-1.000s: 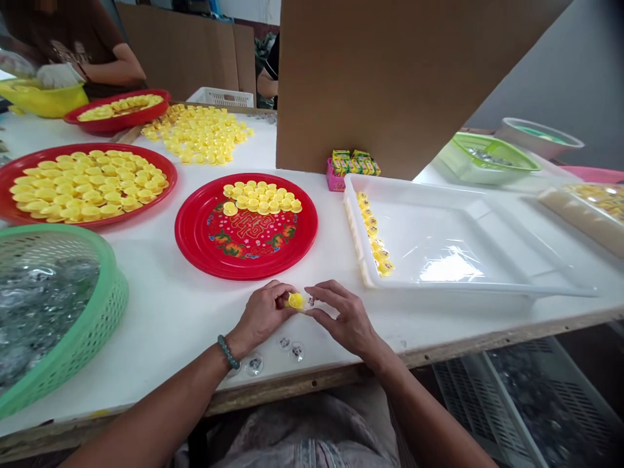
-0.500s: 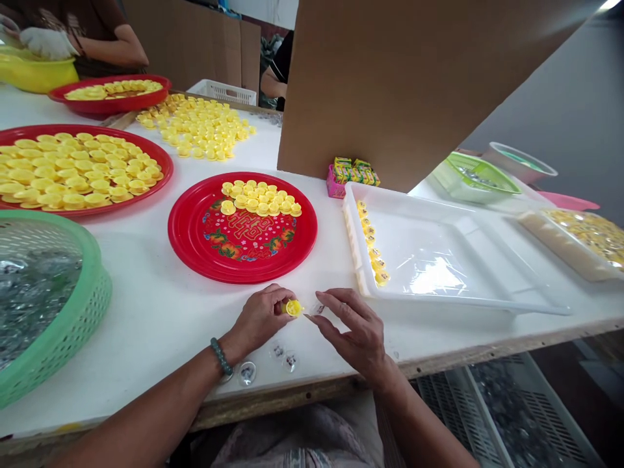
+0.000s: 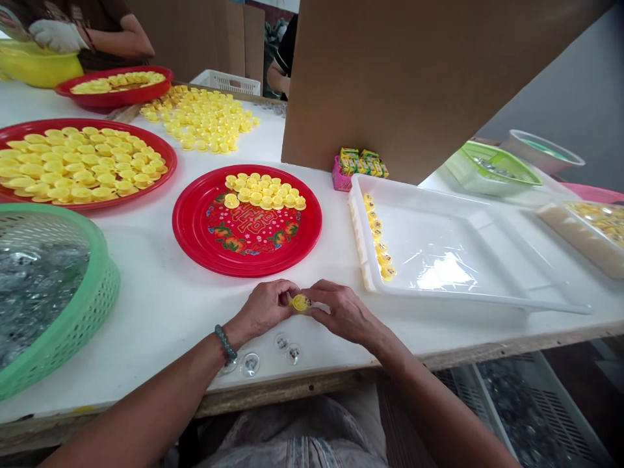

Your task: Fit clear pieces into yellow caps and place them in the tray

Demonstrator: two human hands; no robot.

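My left hand [image 3: 266,310] and my right hand [image 3: 344,313] meet at the table's front edge, both pinched on one small yellow round piece [image 3: 299,302] between their fingertips. A clear cap with a printed picture seems pressed onto it. Three clear caps [image 3: 287,348] lie on the table just below my hands. Beyond them a red plate [image 3: 197,224] carries several yellow pieces [image 3: 263,193] along its far side. To the right, a white tray [image 3: 463,286] lined with clear film holds a row of finished yellow pieces [image 3: 379,237] along its left wall.
A green basket [image 3: 73,318] of clear caps sits at the left. Further red plates [image 3: 168,156] of yellow pieces and a loose pile [image 3: 205,120] lie behind. A cardboard screen [image 3: 414,78] stands behind the tray. Another person's gloved hand [image 3: 56,36] works far left.
My right hand, half a second ago apart from the yellow piece with a clear cap at its fingertips, has closed in onto the piece held by my left hand.
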